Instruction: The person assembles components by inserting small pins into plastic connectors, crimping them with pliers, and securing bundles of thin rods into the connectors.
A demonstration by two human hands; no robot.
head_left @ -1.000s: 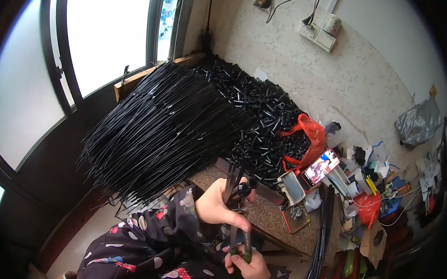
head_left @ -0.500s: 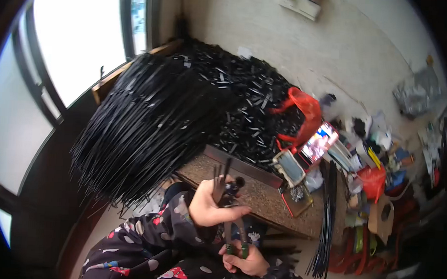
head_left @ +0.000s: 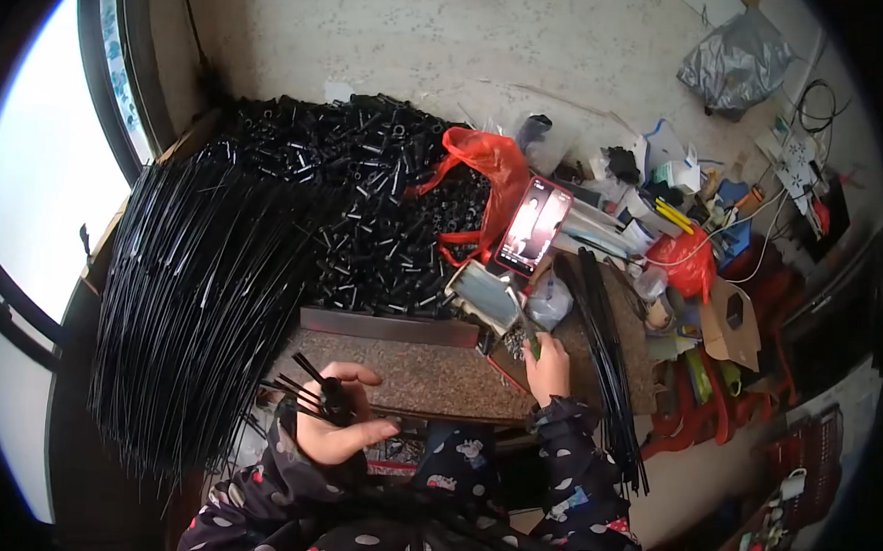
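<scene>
My left hand [head_left: 331,438] is in front of the table's near edge. It holds several thin black rods [head_left: 306,396] with a dark, rounded piece [head_left: 335,401] at the palm, while its thumb and forefinger stand apart. Over the right part of the table, my right hand [head_left: 550,371] is closed around green-handled pliers [head_left: 532,341], whose metal end points up and left. Small metal bits [head_left: 515,342] lie just left of the pliers, beside an open rectangular box [head_left: 485,295]. A clear plastic bag [head_left: 550,302] sits just beyond my right hand.
Long black rods [head_left: 193,314] form a large bundle at left. Short black tubes [head_left: 366,203] are heaped behind a low strip [head_left: 390,327]. A red bag [head_left: 495,170] and a lit phone [head_left: 535,225] stand behind the box. More black rods [head_left: 606,352] hang over the table's right edge.
My right hand and the pliers have left the left hand and reached right and forward over the table. My left hand has shifted left, still holding rods. The camera view has turned.
</scene>
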